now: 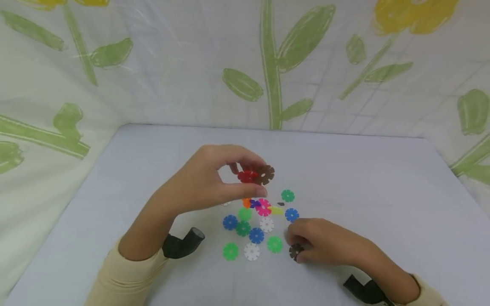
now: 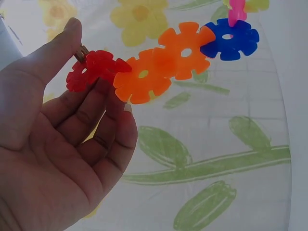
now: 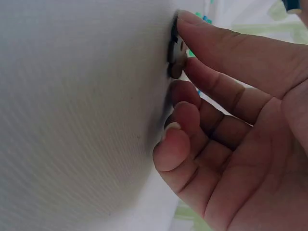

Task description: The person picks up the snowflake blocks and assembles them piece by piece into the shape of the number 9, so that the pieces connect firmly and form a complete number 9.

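Note:
My left hand (image 1: 214, 178) is raised over the table and pinches the brown end disc (image 1: 265, 174) of a chain of slotted, flower-shaped building discs. In the left wrist view, linked red (image 2: 91, 70), orange (image 2: 139, 84) and blue discs (image 2: 236, 47) run out from the thumb and fingers. A pink disc (image 1: 263, 207) and a yellow disc (image 1: 275, 210) form the chain's far part. On the table at the right, my right hand (image 1: 325, 240) grips a loose dark brown disc (image 1: 295, 251) by its edges with thumb and index finger; the other fingers are curled.
Loose green (image 1: 231, 251), white (image 1: 252, 252) and blue discs (image 1: 256, 235) lie on the white table (image 1: 363, 178) between the hands. Another green disc (image 1: 288, 195) lies farther back. Flower-painted sheeting (image 1: 172, 85) hangs behind the table.

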A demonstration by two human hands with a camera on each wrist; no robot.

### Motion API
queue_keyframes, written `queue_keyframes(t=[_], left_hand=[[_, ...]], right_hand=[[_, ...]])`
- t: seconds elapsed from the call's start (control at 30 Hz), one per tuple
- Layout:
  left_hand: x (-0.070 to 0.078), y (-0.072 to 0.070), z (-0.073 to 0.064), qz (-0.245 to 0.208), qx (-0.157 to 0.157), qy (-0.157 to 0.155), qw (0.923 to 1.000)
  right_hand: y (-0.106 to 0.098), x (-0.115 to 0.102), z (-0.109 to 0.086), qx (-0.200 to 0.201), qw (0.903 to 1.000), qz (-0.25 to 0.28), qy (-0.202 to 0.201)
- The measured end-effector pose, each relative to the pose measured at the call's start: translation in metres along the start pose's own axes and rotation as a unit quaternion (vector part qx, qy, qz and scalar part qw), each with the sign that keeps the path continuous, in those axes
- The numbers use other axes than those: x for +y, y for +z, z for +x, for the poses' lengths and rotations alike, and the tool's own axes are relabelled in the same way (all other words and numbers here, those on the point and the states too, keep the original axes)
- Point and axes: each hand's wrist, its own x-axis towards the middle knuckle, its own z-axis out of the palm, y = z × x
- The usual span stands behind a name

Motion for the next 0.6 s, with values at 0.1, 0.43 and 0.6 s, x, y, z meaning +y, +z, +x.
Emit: queue_keyframes(t=[0.1, 0.43, 0.6], left_hand=[[0.000, 0.000, -0.001, 0.006, 0.002, -0.008, 0.9999], [-0.001, 0.000, -0.001, 0.015, 0.003, -0.021, 0.9997], [-0.002, 0.002, 0.000, 0.016, 0.004, -0.037, 0.9992]], right_hand=[[0.001, -0.002, 0.000, 0.001, 1.0000, 0.001, 0.001], [0.000, -0.006, -0.004, -0.025, 0.9996, -0.009, 0.011], [-0.018, -0.017, -0.013, 0.020, 0.9976, 0.013, -0.065]])
